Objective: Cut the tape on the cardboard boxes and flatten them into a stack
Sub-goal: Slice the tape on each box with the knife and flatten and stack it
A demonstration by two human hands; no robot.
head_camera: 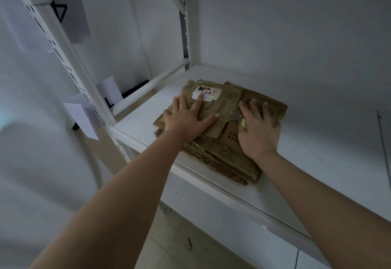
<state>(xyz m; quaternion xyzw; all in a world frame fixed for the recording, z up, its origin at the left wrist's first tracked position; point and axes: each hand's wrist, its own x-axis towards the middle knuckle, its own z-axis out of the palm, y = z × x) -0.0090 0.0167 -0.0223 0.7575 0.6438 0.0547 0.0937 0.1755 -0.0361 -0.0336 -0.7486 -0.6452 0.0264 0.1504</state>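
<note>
A stack of flattened brown cardboard boxes lies on a white shelf board. The top sheet carries a white and red label near its far edge. My left hand presses flat on the left part of the top sheet, fingers spread, one fingertip on the label. My right hand presses flat on the right part, fingers straight. A small grey and yellow thing, perhaps a cutter, shows beside the thumb of my right hand; it is mostly hidden.
The shelf belongs to a white metal rack with a slotted upright at the left and a back post. White paper tags hang from the upright. A white wall stands behind. Tiled floor shows below the shelf.
</note>
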